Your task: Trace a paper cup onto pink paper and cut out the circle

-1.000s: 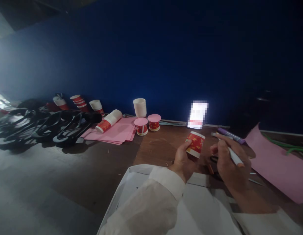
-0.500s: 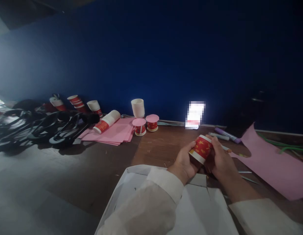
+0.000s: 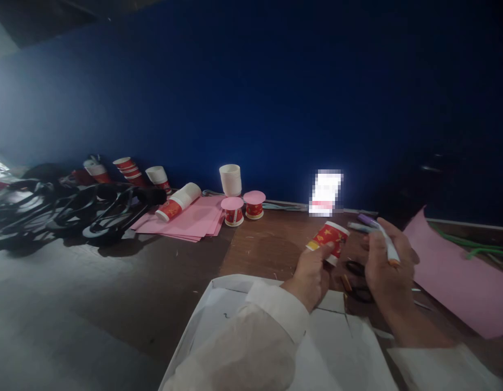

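Dark blue wall (image 3: 251,108) backs the surface (image 3: 267,233). Left hand (image 3: 310,277): fingers clamped around the tilted red cup (image 3: 335,234), thumb across its side. Right hand (image 3: 389,277): fingers closed on the marker (image 3: 391,251), apart from the cup; tip unclear. Apparent step: marking; next move would require a steady cup.

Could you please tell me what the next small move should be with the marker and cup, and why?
I'd probably bring the white marker to the red cup: the left grip holds the cup tilted with its printed side showing, while the right grip holds the marker apart from it. Whether the marker is capped, I can't tell.
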Demonstrator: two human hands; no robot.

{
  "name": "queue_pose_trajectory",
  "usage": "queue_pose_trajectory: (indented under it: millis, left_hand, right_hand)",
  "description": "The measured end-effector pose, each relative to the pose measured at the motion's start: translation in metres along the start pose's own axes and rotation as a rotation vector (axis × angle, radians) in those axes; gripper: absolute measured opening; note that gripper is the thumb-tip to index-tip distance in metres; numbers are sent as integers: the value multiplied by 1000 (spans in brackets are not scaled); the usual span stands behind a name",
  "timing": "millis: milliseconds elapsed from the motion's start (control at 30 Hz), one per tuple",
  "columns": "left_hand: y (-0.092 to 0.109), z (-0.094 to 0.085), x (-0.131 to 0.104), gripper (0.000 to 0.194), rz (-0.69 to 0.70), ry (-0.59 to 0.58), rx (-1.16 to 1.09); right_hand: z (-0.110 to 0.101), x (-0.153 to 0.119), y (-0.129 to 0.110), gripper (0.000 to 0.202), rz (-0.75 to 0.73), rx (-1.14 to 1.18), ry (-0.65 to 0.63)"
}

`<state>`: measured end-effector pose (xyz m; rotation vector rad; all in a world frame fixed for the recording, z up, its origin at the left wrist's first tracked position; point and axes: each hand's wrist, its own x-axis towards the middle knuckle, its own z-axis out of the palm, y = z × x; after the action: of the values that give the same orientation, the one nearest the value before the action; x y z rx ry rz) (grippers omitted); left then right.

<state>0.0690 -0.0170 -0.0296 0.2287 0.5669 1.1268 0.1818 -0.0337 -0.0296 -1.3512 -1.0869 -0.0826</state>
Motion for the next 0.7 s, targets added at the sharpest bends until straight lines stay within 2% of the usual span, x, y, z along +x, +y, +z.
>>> queue_pose_trajectory:
  millis: [67,133,200,367,700]
  left_hand:
    - [0,-1,1,28,3,42,-6]
    - [0,-3,2,27,-4,19,-3]
    - [-1,-6,3,31,-3,-6,-8]
    - [-3,-8,7,38,5,-11,-7]
    - [-2,-5,4,40,45,-21,16]
  right_hand:
    - [-4,0,-13,40,-200,-138,0]
    - [-6,-1,-23,31,-395,-136,-52]
    - [-5,-3,-27,25,-481,-137,-93]
    - [-4,-8,-24,22,-398,-261,-56]
    - [-4,-8,-23,24,-434,-298,-86]
